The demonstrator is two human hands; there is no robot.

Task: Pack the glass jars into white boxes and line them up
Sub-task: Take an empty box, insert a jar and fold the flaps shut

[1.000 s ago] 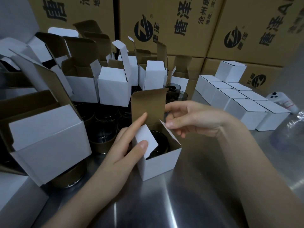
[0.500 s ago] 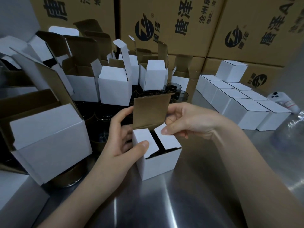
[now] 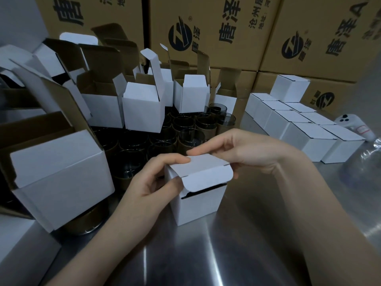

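Note:
A small white box (image 3: 201, 205) stands on the steel table in front of me. Its lid is folded down over the top, and the tuck flap hangs over the front, outside the slot. My left hand (image 3: 156, 180) holds the box's left side, index finger on the lid and thumb at the flap's left corner. My right hand (image 3: 241, 150) pinches the lid's far right edge. The jar inside is hidden. Several dark glass jars (image 3: 183, 129) stand behind the box. Two rows of closed white boxes (image 3: 309, 129) lie at the right, with one more stacked on top.
Several open white boxes (image 3: 144, 108) crowd the left and back, and a large one (image 3: 59, 174) sits tilted on a jar at near left. Brown cartons (image 3: 216, 32) wall the back. A white device (image 3: 350, 125) and clear plastic (image 3: 369, 168) lie at far right.
Both side flaps were folded in over the jar. The brown-backed lid then came down from upright onto the top, with both hands following it.

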